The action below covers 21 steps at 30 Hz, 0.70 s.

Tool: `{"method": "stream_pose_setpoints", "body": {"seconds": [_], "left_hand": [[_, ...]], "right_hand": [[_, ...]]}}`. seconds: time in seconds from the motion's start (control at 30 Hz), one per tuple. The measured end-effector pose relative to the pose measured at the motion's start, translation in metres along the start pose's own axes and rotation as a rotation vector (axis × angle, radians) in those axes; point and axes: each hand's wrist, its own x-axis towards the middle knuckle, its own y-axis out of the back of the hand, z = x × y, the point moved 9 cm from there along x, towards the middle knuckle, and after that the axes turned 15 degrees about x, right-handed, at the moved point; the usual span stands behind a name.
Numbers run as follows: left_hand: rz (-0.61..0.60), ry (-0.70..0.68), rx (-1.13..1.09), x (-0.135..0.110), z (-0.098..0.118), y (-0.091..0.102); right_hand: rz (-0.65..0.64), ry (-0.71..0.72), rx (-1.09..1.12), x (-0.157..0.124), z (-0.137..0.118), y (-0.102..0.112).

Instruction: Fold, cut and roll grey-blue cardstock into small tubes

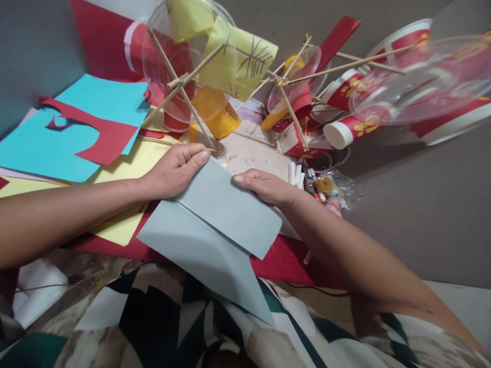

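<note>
Both my hands grip a pale grey-blue sheet of paper (233, 209) near the front edge of the table. My left hand (180, 168) is closed on its upper left part, thumb on top and fingers curled. My right hand (264, 186) pinches its upper right side, thumb on top and the other fingers hidden underneath. Below the upper panel, a second grey-blue panel (207, 255) slants down over my lap; whether it is a folded part of the same sheet or a separate one, I cannot tell.
Blue paper (42, 148) with a cut red piece (111, 140) lies left, over yellow sheets (126, 225). Behind stand a stick-and-plastic-disc wheel (182, 82), another stick frame (282, 82) and red-white paper cups (360, 125). Markers (297, 174) and a clear plastic bag (337, 186) lie right.
</note>
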Motion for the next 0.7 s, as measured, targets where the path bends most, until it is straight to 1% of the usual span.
{"method": "stream_pose_setpoints", "body": {"seconds": [0.07, 0.17, 0.27, 0.37, 0.43, 0.5, 0.6, 0.7], "left_hand": [[-0.001, -0.002, -0.011, 0.000, 0.000, -0.001], [-0.010, 0.026, -0.027, 0.000, -0.001, -0.002], [-0.082, 0.133, -0.089, 0.000, -0.009, -0.006], [-0.181, 0.297, -0.198, -0.003, -0.018, -0.015], [-0.205, 0.372, -0.254, -0.006, -0.021, -0.020], [-0.214, 0.412, -0.286, -0.008, -0.021, -0.024], [-0.220, 0.436, -0.304, -0.010, -0.021, -0.028], [-0.251, 0.435, -0.310, -0.010, -0.022, -0.027]], "right_hand": [[0.009, 0.046, 0.009, 0.000, -0.003, -0.003], [0.019, 0.142, -0.078, -0.004, -0.013, -0.006], [0.041, 0.221, -0.217, -0.009, -0.023, -0.005], [0.024, 0.184, -0.269, -0.009, -0.023, -0.006], [-0.002, 0.159, -0.258, -0.006, -0.022, -0.010], [-0.013, 0.187, -0.254, -0.001, -0.025, -0.017], [0.008, 0.240, -0.280, 0.006, -0.029, -0.024], [0.058, 0.259, -0.311, 0.008, -0.031, -0.024]]}}
